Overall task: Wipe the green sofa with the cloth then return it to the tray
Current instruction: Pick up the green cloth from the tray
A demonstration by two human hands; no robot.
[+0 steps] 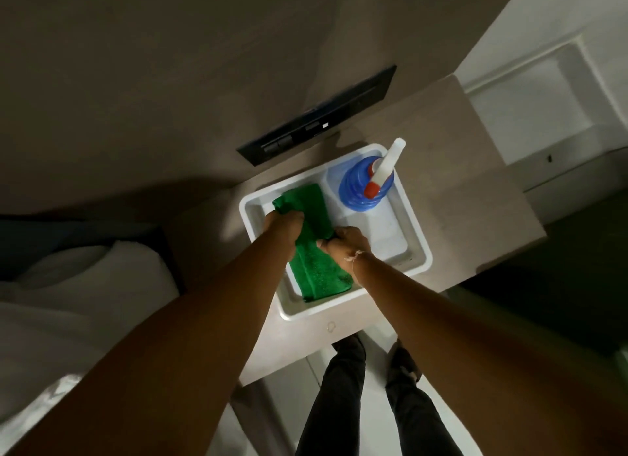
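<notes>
A folded green cloth (314,272) lies along the left compartment of a white tray (418,238) on a beige table. My left hand (282,226) grips the cloth near its far end. My right hand (346,245) pinches the cloth's right edge at its middle. Both hands are inside the tray, touching the cloth. The dark shape at the right edge may be the green sofa (560,279), but it is too dim to tell.
A blue spray bottle (363,187) with a white and red trigger stands in the tray's far right compartment. A black panel (316,119) is on the wall behind the table (458,170). A white bed (68,313) lies at left. My legs stand below the table edge.
</notes>
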